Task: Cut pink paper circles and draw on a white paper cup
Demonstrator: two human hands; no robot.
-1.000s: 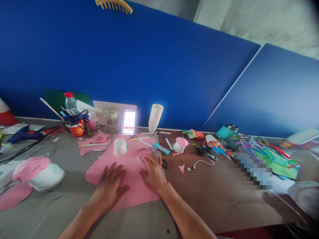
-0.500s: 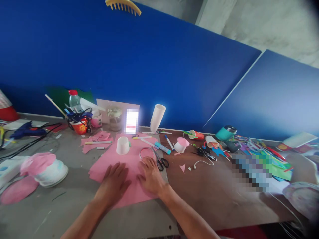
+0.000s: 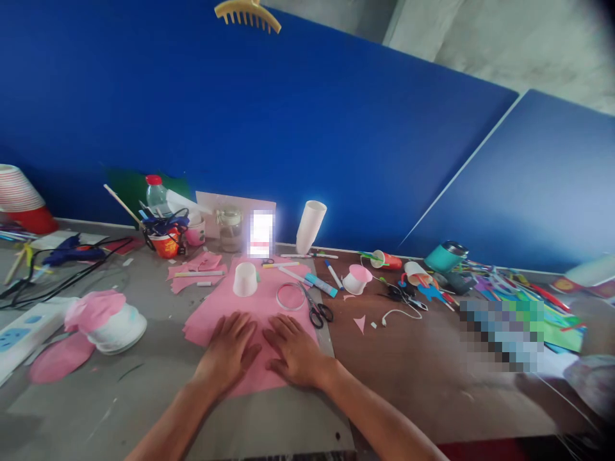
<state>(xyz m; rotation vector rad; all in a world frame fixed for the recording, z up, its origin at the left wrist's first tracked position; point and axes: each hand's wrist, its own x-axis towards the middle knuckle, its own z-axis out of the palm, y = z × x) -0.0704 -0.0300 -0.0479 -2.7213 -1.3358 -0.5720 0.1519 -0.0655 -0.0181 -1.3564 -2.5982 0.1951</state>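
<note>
From the head view, left hand (image 3: 229, 351) and right hand (image 3: 294, 352) lie flat, fingers spread, gripping nothing, pressing the pink paper (image 3: 254, 307) under them; white cup (image 3: 245, 280), ring (image 3: 290, 296) and scissors (image 3: 314, 310) just beyond the fingertips.

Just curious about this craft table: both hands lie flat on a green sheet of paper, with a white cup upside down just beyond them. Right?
Not quite. In the head view the left hand and right hand lie flat on a pink sheet of paper, not a green one. The white cup does stand upside down beyond them.
</note>
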